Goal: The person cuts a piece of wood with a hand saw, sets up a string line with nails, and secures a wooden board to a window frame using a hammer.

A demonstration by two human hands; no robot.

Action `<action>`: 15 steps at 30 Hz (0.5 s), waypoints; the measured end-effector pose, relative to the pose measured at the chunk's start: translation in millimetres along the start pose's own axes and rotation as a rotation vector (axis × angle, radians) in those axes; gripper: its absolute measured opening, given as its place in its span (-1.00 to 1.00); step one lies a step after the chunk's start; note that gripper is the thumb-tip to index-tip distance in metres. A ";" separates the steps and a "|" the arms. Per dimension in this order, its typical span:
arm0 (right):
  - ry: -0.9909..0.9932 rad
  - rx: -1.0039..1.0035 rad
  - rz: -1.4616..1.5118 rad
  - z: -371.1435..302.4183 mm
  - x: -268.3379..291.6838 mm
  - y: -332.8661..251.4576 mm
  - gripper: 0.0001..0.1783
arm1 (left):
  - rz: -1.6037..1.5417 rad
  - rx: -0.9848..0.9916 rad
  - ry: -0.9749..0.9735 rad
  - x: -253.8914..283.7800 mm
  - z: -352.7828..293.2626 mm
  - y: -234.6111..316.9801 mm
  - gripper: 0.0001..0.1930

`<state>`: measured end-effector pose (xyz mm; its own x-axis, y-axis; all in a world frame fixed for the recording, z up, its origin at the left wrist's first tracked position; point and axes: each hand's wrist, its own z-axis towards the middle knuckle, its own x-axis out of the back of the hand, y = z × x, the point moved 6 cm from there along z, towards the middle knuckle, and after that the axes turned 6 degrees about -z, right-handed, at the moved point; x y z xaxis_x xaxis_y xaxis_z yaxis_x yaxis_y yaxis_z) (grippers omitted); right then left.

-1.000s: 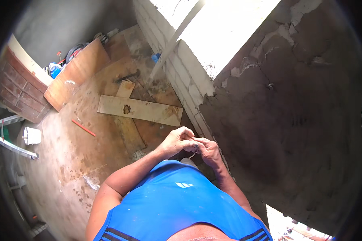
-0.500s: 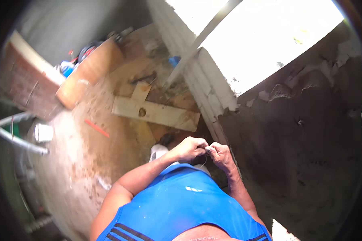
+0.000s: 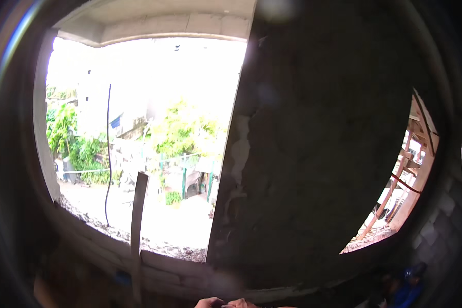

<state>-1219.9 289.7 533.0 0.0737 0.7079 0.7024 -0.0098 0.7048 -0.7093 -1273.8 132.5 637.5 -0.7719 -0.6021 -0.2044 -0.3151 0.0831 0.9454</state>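
At the bottom edge, only the tops of my left hand [image 3: 209, 303] and my right hand [image 3: 241, 304] show, side by side and close together. Both look closed, with their knuckles up. Whatever is between the fingers is cut off by the edge of the picture. Ahead of my hands rises a dark plastered wall [image 3: 313, 154]. A narrow wooden plank [image 3: 138, 220] leans upright against the rough sill [image 3: 174, 250] of an unglazed window opening to the left.
A thin dark rod or cable [image 3: 109, 154] stands in the opening. Outside are green trees [image 3: 185, 131] and a fence [image 3: 185, 174]. At the right, a second opening [image 3: 395, 200] shows timber framing. A blue thing [image 3: 409, 290] lies in shadow at the lower right.
The view has swung up from the floor and my body to the wall and window. My hands, earlier pinched together with a thin thread-like line hanging near them, are now at the bottom edge.
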 end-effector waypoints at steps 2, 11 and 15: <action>0.009 -0.053 0.032 -7.7 -2.4 -11.1 -0.62 | 0.084 -0.031 -0.080 -4.1 7.4 -10.7 -0.82; 0.139 -0.220 0.120 -75.9 14.0 3.9 -0.48 | 0.591 -0.176 -0.357 -6.0 83.6 -176.5 -0.61; 0.253 -0.348 0.129 -137.6 35.5 44.2 -0.33 | 0.094 0.185 -0.279 -72.9 22.2 -101.4 -0.75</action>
<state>-1080.4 339.8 518.5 0.3357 0.7251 0.6013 0.2983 0.5236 -0.7980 -1197.8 185.6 550.8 -0.9154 -0.3468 -0.2041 -0.3106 0.2862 0.9064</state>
